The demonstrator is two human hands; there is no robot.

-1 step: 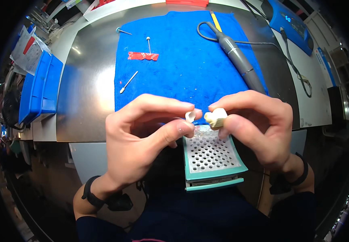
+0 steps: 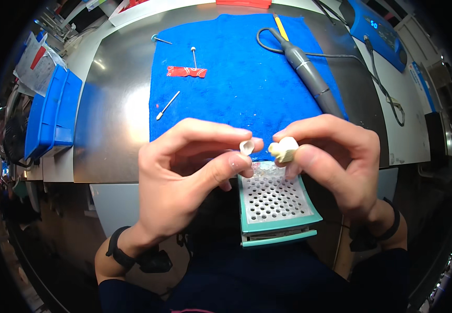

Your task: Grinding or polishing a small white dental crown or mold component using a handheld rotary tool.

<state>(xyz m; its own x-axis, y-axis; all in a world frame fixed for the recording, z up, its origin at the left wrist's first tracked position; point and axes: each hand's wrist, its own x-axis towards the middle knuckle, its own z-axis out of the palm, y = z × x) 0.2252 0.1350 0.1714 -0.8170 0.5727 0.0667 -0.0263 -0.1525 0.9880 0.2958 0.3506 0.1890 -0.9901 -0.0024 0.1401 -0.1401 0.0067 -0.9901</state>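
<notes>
Between the thumb and fingertips of my left hand (image 2: 186,175) is a small white dental crown (image 2: 247,147), its hollow side showing. My right hand (image 2: 335,164) pinches a cream-coloured tooth model (image 2: 284,149) with a knobbed left end. A narrow gap separates crown and model, which face each other at the same height. Both hands hover over the near edge of a blue cloth (image 2: 220,99). Just below them is a perforated metal plate (image 2: 278,198) in a turquoise frame.
A dark grey handpiece (image 2: 309,75) lies on the cloth's right, cabled toward a blue control unit (image 2: 374,34). Several rotary bits, one a white-tipped bit (image 2: 167,105), and a red wrapper strip (image 2: 186,72) lie to the left. Blue bins (image 2: 53,112) stand at the far left.
The tooth model has turned slightly and shifted a little right, widening the gap to the crown. More of the crown's hollow shows. Both hands keep their hold.
</notes>
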